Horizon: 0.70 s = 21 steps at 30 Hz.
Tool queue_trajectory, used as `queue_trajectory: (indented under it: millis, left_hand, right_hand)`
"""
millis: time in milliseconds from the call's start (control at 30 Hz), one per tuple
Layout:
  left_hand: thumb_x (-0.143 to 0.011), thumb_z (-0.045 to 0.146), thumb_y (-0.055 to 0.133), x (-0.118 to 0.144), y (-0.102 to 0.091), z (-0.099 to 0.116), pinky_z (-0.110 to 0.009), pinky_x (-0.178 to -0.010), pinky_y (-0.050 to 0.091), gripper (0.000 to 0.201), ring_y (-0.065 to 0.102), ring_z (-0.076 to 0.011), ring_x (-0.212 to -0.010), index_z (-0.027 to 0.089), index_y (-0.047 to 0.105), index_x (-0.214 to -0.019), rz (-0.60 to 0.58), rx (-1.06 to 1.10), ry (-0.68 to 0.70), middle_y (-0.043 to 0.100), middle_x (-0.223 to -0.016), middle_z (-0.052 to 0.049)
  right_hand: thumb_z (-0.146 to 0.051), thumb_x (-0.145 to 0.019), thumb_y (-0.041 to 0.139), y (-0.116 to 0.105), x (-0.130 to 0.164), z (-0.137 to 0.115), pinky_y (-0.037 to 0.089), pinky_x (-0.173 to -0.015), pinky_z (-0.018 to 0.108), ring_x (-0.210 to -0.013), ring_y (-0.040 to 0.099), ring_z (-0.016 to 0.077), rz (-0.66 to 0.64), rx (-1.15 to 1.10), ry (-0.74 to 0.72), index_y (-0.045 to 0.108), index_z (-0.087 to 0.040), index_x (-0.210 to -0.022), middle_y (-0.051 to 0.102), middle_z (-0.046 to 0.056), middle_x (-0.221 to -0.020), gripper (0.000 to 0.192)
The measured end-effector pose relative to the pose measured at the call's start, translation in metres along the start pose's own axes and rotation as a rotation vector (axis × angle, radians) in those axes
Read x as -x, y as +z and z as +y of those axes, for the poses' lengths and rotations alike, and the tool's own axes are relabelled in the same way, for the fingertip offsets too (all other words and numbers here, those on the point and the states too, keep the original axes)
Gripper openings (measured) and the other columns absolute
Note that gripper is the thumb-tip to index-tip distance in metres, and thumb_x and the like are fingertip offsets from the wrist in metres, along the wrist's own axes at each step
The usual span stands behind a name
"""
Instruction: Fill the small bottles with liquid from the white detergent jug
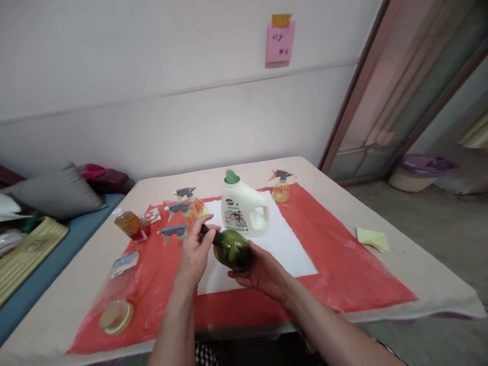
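A round, see-through green bottle (pixel 233 249) with a black top lies tilted on its side in the air above the white sheet (pixel 290 244). My left hand (pixel 196 249) grips the bottle's black top between thumb and fingers. Around the bottle's base curls my right hand (pixel 261 272); some of its fingers are hidden behind the glassy body. Just behind the hands stands a large white jug (pixel 244 206) with a green cap. Several spray bottles with grey trigger heads stand left of it, including one spray bottle (pixel 185 193) at the back.
Red plastic sheeting (pixel 343 274) covers much of the table. One more spray bottle (pixel 281 189) stands at the back right. To the left are an amber bottle (pixel 131 225) and a round jar (pixel 116 316). Folded yellow cloth (pixel 372 239) lies at the right.
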<state>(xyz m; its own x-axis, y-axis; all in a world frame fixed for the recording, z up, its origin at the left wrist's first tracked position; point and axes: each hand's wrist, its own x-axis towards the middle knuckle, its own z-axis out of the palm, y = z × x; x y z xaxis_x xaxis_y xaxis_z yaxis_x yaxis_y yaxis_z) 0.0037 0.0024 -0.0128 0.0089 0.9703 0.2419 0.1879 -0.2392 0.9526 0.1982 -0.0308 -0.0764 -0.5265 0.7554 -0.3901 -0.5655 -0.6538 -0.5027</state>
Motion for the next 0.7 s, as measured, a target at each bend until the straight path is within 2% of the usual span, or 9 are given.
queue_trajectory:
  millis: [100,200,267,367,500,533,600,667,700]
  left_hand:
    - [-0.086,0.040,0.077,0.002,0.005,-0.001,-0.037,-0.095,0.054,0.065,0.072,-0.0239,-0.106,0.028,0.050,-0.144,-0.070,0.259,-0.024,0.077,-0.112,-0.007]
    - [-0.083,0.034,0.082,0.003,0.011,0.000,-0.038,-0.093,0.055,0.069,0.073,-0.0258,-0.109,0.028,0.048,-0.142,-0.093,0.405,-0.024,0.078,-0.112,-0.009]
    - [-0.082,0.034,0.082,0.002,0.016,0.001,-0.037,-0.092,0.056,0.064,0.075,-0.0251,-0.105,0.026,0.051,-0.137,-0.021,0.417,-0.018,0.079,-0.106,-0.008]
    - [-0.079,0.036,0.085,-0.001,0.023,0.000,-0.037,-0.092,0.056,0.062,0.077,-0.0228,-0.094,0.022,0.053,-0.131,0.111,0.383,-0.030,0.080,-0.097,-0.007]
    - [-0.075,0.040,0.088,-0.005,0.027,-0.003,-0.038,-0.092,0.057,0.065,0.078,-0.0226,-0.089,0.021,0.054,-0.127,0.242,0.383,-0.085,0.079,-0.095,-0.007]
    - [-0.074,0.040,0.088,-0.005,0.026,-0.003,-0.039,-0.092,0.057,0.065,0.078,-0.0227,-0.089,0.021,0.055,-0.126,0.256,0.401,-0.090,0.079,-0.095,-0.007]
    - [-0.072,0.041,0.090,-0.006,0.025,-0.004,-0.039,-0.092,0.057,0.065,0.078,-0.0228,-0.089,0.022,0.055,-0.124,0.261,0.445,-0.094,0.079,-0.094,-0.006]
    - [-0.069,0.040,0.092,-0.007,0.023,-0.003,-0.039,-0.091,0.058,0.065,0.078,-0.0228,-0.086,0.022,0.056,-0.120,0.255,0.481,-0.106,0.079,-0.091,-0.006]
    - [-0.067,0.039,0.093,-0.008,0.022,-0.002,-0.039,-0.090,0.058,0.065,0.078,-0.0230,-0.086,0.022,0.057,-0.118,0.251,0.493,-0.115,0.079,-0.090,-0.006]
  right_hand:
    - [-0.066,-0.085,0.067,0.001,0.002,0.001,0.055,-0.058,0.024,-0.067,0.071,0.0171,0.043,-0.029,-0.024,0.064,-0.017,-0.123,0.074,0.009,-0.099,0.063]
    - [-0.067,-0.085,0.068,0.002,0.005,0.004,0.057,-0.057,0.026,-0.063,0.066,0.0142,0.033,-0.047,-0.049,0.063,-0.018,-0.126,0.073,0.008,-0.100,0.064]
    - [-0.063,-0.084,0.072,0.003,0.007,0.006,0.060,-0.064,0.029,-0.076,0.069,0.0167,0.006,-0.053,-0.102,0.061,-0.020,-0.128,0.072,0.009,-0.109,0.063]
    - [-0.045,-0.079,0.082,0.007,0.009,0.007,0.060,-0.082,0.036,-0.107,0.068,0.0235,-0.020,-0.045,-0.255,0.054,-0.029,-0.133,0.065,0.008,-0.132,0.063]
    - [-0.025,-0.059,0.094,0.010,0.009,0.005,0.054,-0.091,0.039,-0.118,0.062,0.0252,0.059,0.020,-0.419,0.050,-0.036,-0.125,0.059,0.001,-0.136,0.080]
    - [-0.028,-0.059,0.094,0.009,0.010,0.003,0.053,-0.091,0.039,-0.118,0.061,0.0255,0.061,0.038,-0.428,0.050,-0.036,-0.125,0.059,0.002,-0.137,0.080]
    - [-0.048,-0.070,0.089,0.008,0.010,0.000,0.052,-0.090,0.040,-0.119,0.060,0.0269,0.033,0.064,-0.380,0.053,-0.035,-0.128,0.058,0.005,-0.140,0.069]
    - [-0.069,-0.082,0.071,0.006,0.012,-0.002,0.051,-0.089,0.042,-0.118,0.060,0.0285,0.007,0.078,-0.271,0.057,-0.030,-0.131,0.059,0.011,-0.142,0.064]
    - [-0.073,-0.084,0.065,0.005,0.013,-0.003,0.051,-0.089,0.042,-0.117,0.060,0.0289,0.002,0.083,-0.223,0.060,-0.028,-0.131,0.060,0.013,-0.141,0.066]
